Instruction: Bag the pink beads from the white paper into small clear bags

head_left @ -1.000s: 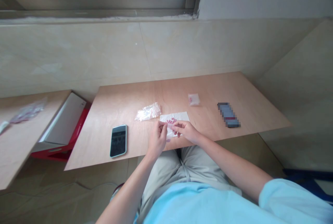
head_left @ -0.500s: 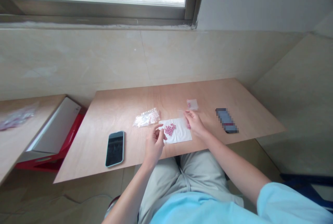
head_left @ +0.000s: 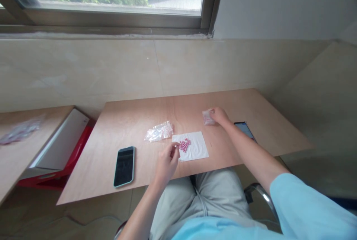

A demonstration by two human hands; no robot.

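Observed at the plywood counter [head_left: 134, 115]: both hands are working around a tight heap of small pink beads [head_left: 184, 145], which lie loose near the middle of a white paper sheet [head_left: 198, 151], itself near the front edge of the counter. The step in hand appears to lie between that heap and a small clear plastic bag [head_left: 206, 118], set well beyond the paper. The right hand [head_left: 219, 116] is clamped on the bag, well off the paper. The left hand [head_left: 166, 165] hovers at the paper's near-left corner, just beside the beads, pinched closed (whether it holds a bead is too small to tell). Beads this loose on flat paper would roll easily, so the next move calls for a light touch. Containers: the small bag is partly hidden by the hand, its contents unclear. A larger crumpled clear bag [head_left: 158, 131] lies just left of the paper, with no contents visible. A smartphone [head_left: 124, 166] rests face up nearer the front edge; a second phone [head_left: 244, 127] is partly hidden by the right forearm [head_left: 245, 143].
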